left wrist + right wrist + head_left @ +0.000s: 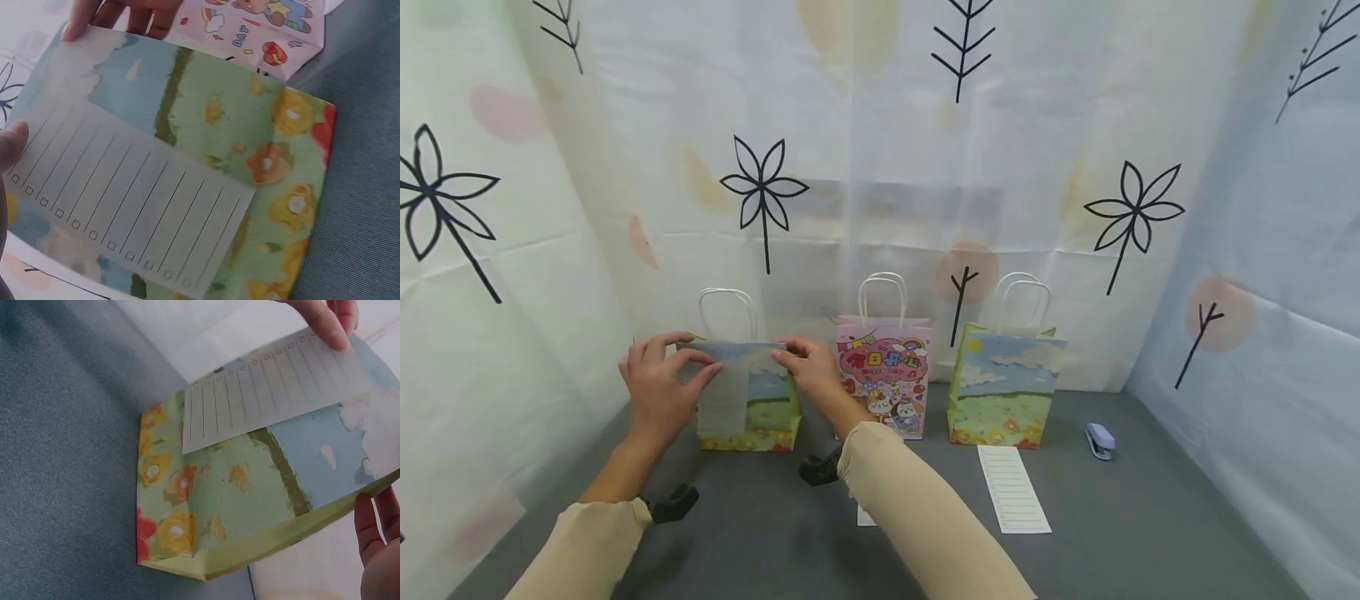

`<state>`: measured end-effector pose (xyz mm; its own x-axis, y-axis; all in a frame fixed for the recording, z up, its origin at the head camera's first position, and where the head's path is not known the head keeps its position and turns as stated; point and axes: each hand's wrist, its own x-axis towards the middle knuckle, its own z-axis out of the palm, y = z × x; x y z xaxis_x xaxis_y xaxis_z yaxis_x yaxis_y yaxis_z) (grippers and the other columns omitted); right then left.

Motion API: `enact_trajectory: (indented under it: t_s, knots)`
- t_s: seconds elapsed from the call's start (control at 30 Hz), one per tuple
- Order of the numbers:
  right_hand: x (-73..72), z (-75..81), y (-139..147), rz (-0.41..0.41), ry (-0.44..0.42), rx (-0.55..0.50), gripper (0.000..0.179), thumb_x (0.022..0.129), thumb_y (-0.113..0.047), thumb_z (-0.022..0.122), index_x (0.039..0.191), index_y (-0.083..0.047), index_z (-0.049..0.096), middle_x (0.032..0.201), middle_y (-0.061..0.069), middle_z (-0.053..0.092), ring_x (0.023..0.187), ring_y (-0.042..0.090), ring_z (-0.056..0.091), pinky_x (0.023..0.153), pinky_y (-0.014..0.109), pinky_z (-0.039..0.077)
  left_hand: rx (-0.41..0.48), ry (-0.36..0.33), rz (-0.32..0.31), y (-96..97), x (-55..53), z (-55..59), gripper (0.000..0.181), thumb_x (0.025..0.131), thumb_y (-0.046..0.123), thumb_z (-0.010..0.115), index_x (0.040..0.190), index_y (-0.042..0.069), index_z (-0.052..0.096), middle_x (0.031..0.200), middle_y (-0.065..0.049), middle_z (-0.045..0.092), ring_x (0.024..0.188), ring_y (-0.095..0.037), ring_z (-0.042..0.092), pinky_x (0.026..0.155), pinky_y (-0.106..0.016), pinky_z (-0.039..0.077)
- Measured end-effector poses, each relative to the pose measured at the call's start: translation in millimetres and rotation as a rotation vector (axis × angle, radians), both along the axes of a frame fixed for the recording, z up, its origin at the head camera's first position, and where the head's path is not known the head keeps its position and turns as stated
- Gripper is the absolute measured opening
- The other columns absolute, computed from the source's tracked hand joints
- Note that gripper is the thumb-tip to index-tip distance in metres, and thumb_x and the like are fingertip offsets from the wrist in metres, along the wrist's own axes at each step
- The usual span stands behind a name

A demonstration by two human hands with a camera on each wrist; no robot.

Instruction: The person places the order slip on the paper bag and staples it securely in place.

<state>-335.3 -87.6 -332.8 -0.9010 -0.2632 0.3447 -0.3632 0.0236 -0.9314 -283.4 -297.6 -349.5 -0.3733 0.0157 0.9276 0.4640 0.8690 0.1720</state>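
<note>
A paper gift bag [775,417] with a painted meadow and sky stands upright at the left, its white twisted handles up. A checklist paper strip [726,404] with ruled lines and small boxes lies lengthwise down its front face. My left hand [658,387] pinches the strip and the bag's top edge at the left, with the thumb [336,339] in front on the strip's upper end. At the upper right corner of the same bag, my right hand [815,375] pinches the rim between thumb and fingers. The strip's top end is partly covered by the left thumb.
A pink cartoon gift bag [883,358] stands in the middle, behind my right forearm. Right of it is a second meadow bag [1003,396], with a checklist strip [1013,490] lying before it. A lilac stapler [1101,440] sits farther right. Another strip [865,517] peeks out beside my right sleeve.
</note>
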Motion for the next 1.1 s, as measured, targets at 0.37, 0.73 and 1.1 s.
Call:
enact_trajectory:
  t_s: [0.37,0.73,1.1]
  knots:
    - [-0.2,-2.7,-2,-0.001,-0.052,-0.011,0.019,0.092,-0.016,0.068,0.105,-0.003,0.073,0.090,-0.001,0.066,0.079,0.005,0.054,0.069,0.021,0.045,0.119,-0.107,-0.071,2.5,-9.1,12.0,0.022,0.068,0.002,0.087,0.079,0.003,0.068,0.093,-0.017,0.067,0.098,-0.038,0.050,0.089,-0.059,0.026]
    - [11.2,1.0,-11,-0.093,0.128,0.263,0.033,0.089,-0.029,0.073,0.117,-0.013,0.066,0.102,-0.001,0.068,0.087,0.010,0.060,0.074,0.027,0.048,0.160,-0.013,-0.018,13.1,-10.8,10.2,0.026,0.066,0.006,0.090,0.077,-0.001,0.067,0.079,-0.018,0.065,0.081,-0.035,0.044,0.085,-0.056,0.024]
    - [16.6,0.2,-19,-0.243,0.141,0.334,0.031,0.086,-0.032,0.076,0.106,-0.014,0.061,0.091,-0.004,0.064,0.077,0.009,0.054,0.065,0.028,0.042,0.263,-0.033,-0.019,21.7,-11.2,6.7,0.034,0.067,0.007,0.090,0.079,-0.001,0.059,0.078,-0.018,0.059,0.081,-0.035,0.045,0.080,-0.048,0.027]
